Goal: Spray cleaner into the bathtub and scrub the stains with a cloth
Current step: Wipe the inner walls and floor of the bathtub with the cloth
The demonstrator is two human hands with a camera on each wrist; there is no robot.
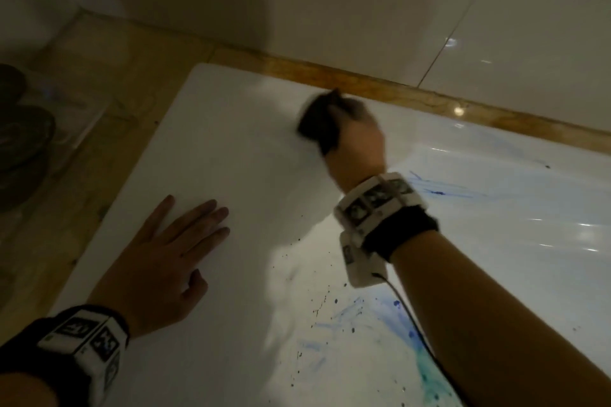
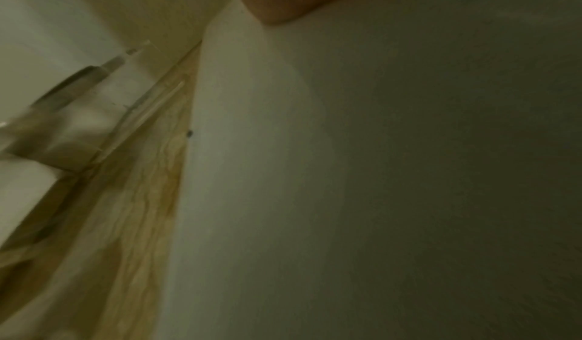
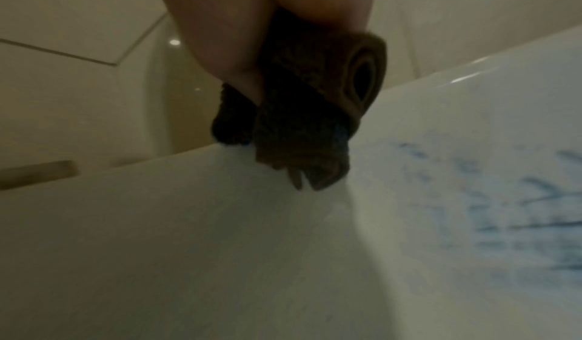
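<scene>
Glossy pale wall tiles (image 1: pixel 429 10) rise behind a yellowish marbled ledge (image 1: pixel 347 76) that borders the white bathtub (image 1: pixel 231 149); the tub's broad flat end is dim, while its basin to the right is brightly lit. Right hand (image 1: pixel 357 145) reaches to the far edge of the tub, its grip clamped on a dark cloth (image 1: pixel 319 119); the right wrist view shows the cloth (image 3: pixel 302 111) bunched and partly rolled under the fingers (image 3: pixel 220 34), its lower folds touching the white surface. Left hand (image 1: pixel 165 261) lies flat on the near part of the tub, fingers straight and slightly spread, holding nothing. Blue stains (image 1: pixel 390 317) and small dark specks mark the basin near the right forearm, with a greenish patch just below them; fainter blue streaks (image 1: pixel 439 190) show beyond the right wrist. Both wrists wear white bands with black patterned squares. Dark rounded shapes (image 1: pixel 20 129) sit on the ledge at far left, possibly shoes or stones; the blur hides which.
</scene>
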